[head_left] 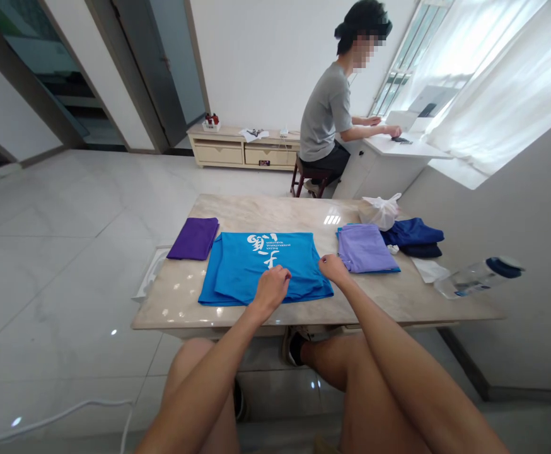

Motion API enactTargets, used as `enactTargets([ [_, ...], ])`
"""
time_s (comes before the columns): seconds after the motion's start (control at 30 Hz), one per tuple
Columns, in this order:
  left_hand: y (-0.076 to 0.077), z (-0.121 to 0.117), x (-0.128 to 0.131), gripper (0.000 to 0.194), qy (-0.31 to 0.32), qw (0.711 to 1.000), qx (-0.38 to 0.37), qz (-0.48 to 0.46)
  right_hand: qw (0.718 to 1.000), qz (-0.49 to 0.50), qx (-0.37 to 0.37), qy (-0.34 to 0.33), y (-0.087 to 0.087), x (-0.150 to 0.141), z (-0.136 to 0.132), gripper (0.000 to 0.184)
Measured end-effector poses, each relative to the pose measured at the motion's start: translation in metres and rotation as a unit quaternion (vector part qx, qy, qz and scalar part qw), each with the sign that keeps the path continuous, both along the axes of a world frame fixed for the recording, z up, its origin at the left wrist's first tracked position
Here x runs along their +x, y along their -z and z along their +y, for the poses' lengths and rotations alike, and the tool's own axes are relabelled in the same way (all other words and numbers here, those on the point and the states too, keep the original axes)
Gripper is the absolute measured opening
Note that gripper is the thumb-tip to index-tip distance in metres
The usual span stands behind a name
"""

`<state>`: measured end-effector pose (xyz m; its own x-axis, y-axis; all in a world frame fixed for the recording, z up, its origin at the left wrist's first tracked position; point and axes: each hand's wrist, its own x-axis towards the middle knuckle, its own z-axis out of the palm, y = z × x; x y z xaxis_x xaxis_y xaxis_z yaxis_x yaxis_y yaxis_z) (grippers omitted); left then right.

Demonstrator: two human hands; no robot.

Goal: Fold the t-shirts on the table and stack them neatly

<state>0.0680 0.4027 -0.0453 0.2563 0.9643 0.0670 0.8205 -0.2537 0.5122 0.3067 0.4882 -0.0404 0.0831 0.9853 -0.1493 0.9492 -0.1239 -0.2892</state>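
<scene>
Both hands, left point(272, 289) and right point(335, 268), have curled fingers at the folded blue shirt point(237, 268); whether they pinch fabric is unclear. Beneath them, it lies long side left-to-right on the tabletop point(384, 306), its printed characters partly hidden by folds.

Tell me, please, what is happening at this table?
A person sits at the table with both bare hands at a blue cloth. The left hand is over its middle, the right hand at its right edge. The cloth lies folded, with white print facing up. A purple cloth lies to its left and a lilac cloth to its right. Behind, another person sits at a white desk.
</scene>
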Motion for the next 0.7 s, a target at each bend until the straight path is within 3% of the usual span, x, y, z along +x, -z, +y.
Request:
enactTargets([
  [0.1,0.008,0.004,0.039,0.019,0.041,0.998,-0.042,-0.001,1.000,0.015,-0.002,0.012,0.004,0.014,0.002,0.031],
  [0.17,0.015,0.003,0.067,0.032,0.058,0.997,-0.046,-0.001,1.000,0.024,0.000,0.018,0.008,0.020,-0.001,0.030],
  [0.27,0.023,-0.002,0.104,0.061,0.032,0.998,-0.057,0.024,0.999,0.034,0.006,0.028,0.014,0.027,-0.006,0.033],
  [0.37,0.029,-0.005,0.128,0.070,0.000,0.996,-0.047,0.070,0.998,0.044,0.015,0.039,0.020,0.034,-0.008,0.036],
  [0.57,0.027,0.007,0.135,0.050,-0.071,0.990,-0.066,0.102,0.996,0.062,0.021,0.062,0.028,0.047,-0.002,0.036],
  [0.7,0.023,0.014,0.126,0.035,-0.058,0.989,-0.114,0.080,0.995,0.071,0.015,0.072,0.037,0.052,0.000,0.035],
])
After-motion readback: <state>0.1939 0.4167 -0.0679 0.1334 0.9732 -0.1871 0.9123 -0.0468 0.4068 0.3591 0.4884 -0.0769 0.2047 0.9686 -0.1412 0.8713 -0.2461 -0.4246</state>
